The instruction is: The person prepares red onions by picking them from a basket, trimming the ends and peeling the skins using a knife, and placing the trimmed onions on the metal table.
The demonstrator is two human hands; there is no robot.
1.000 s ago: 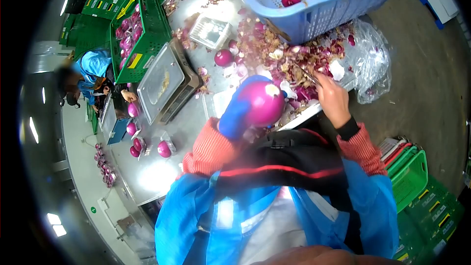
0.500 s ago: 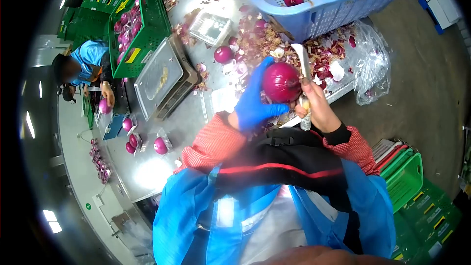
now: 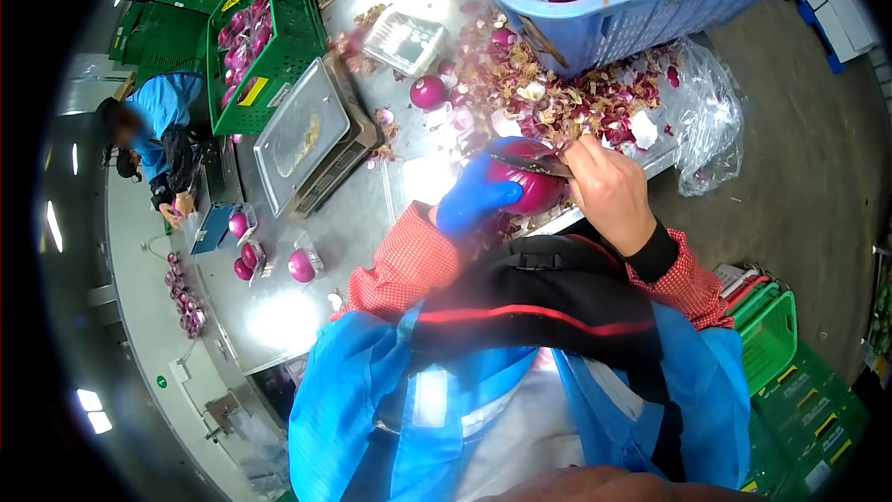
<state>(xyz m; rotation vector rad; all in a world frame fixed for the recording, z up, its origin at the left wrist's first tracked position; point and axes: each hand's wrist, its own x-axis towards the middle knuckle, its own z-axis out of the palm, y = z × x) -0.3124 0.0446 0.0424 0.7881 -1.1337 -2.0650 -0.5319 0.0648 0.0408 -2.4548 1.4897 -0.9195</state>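
Note:
A large red onion (image 3: 537, 193) is gripped in my left hand (image 3: 474, 197), which wears a blue glove. My bare right hand (image 3: 609, 191) is closed around a knife (image 3: 534, 164), its handle hidden in the fingers. The blade lies across the upper part of the onion, against its skin. Beyond my hands, a heap of dry onion skins (image 3: 576, 107) covers the table. One loose red onion (image 3: 427, 92) sits to the left of the heap.
A blue plastic basket (image 3: 641, 14) with red onions stands at the table's far edge. Left are a scale (image 3: 316, 135), a green crate (image 3: 293, 56) of onions and packed onions (image 3: 301, 266). A clear plastic bag (image 3: 711, 121) hangs at right. A co-worker (image 3: 167, 130) bends over the far left end.
My right hand has turned and brought the knife from upright beside the onion to lying across its top. The co-worker's hands have moved lower, away from the onion held earlier.

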